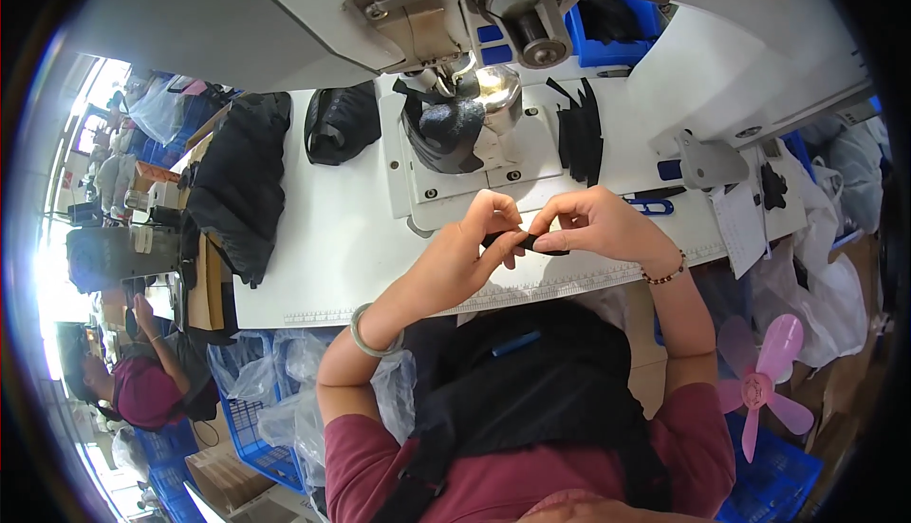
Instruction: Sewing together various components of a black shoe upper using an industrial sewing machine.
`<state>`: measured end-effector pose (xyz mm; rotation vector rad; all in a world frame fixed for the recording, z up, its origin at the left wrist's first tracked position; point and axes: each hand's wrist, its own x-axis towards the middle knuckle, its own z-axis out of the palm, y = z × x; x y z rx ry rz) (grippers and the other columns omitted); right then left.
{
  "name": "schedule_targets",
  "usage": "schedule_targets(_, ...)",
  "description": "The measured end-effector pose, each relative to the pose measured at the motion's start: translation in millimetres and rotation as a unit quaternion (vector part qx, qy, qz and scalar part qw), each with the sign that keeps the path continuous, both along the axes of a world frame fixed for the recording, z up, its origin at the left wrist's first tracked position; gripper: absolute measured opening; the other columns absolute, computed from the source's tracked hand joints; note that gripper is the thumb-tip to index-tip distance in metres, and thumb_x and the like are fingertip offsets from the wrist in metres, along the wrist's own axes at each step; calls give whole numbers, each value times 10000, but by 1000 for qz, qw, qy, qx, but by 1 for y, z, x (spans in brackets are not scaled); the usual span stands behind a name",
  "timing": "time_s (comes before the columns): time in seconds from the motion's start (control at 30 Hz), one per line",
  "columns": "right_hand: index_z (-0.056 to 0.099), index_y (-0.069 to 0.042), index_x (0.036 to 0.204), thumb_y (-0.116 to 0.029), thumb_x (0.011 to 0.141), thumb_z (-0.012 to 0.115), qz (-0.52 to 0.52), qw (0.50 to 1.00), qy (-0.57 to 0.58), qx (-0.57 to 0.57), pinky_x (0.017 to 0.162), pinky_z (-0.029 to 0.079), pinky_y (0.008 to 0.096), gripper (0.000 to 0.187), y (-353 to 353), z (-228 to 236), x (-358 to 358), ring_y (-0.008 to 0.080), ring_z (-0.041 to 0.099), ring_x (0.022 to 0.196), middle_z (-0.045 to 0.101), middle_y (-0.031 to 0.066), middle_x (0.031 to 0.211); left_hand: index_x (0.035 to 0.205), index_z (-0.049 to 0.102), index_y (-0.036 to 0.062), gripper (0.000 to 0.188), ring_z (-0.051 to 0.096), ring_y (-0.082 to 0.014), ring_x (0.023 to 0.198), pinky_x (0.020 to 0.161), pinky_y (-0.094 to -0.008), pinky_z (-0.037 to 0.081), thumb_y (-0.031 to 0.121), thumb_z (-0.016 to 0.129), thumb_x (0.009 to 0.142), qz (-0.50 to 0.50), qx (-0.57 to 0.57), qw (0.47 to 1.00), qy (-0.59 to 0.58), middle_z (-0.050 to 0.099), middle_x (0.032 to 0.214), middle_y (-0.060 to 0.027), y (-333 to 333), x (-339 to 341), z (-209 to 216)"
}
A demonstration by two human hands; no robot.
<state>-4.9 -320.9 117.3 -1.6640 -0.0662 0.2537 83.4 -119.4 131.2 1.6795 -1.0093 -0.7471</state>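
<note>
Beyond black strip [531, 242], cloth [607, 18] in bin [612, 54]

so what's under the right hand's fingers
A small black piece, likely fabric, shows below the right hand, with the white tabletop beneath. Its pinched part and the tabletop directly under the hand are covered.

One left hand [460, 252] and one right hand [603, 227] hold one black strip [550, 252] above the table's [313, 238] front edge. There are two bracelets: one bangle [370, 335] and one beaded bracelet [666, 274]. One dark cloth pile [242, 186] lies by the left edge. Farther in are one rounded black piece [342, 124] and one sewing machine [403, 25]. Off the front right corner, one pink fan [756, 388] shows five blades.
</note>
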Motion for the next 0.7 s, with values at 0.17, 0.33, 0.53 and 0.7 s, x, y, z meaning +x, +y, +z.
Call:
schedule_targets(0.17,648,-12,887,-108,814,665,-25,986,18,166,591,395,169,122,1,-8,2,40,542,721,620,-9,797,1048,413,13,157,620,-180,677,606,-267,472,59,486,918,166,-96,970,-152,639,833,-109,4,-4,8)
schedule_targets(0.33,636,-51,897,-88,807,671,-109,964,44,240,516,336,139,103,11,-2,-6,7,508,649,605,-29,757,995,639,36,328,584,-164,893,715,-249,470,-9,626,671,99,-208,704,-672,632,1002,-65,21,-12,-2)
schedule_targets(0.53,619,-39,892,-55,820,647,-130,947,0,294,435,287,150,79,26,7,-15,0,451,573,551,-28,697,1033,625,26,350,565,-238,934,767,-321,477,-5,647,685,98,-203,782,-581,604,1028,-82,-10,2,-5)
schedule_targets(0.7,616,-19,899,-47,822,647,-217,942,-93,238,399,311,145,88,42,3,-15,3,440,527,562,-12,735,950,601,29,311,564,-263,896,756,-351,472,-68,668,662,119,-244,859,-435,595,964,-73,-19,0,-2)
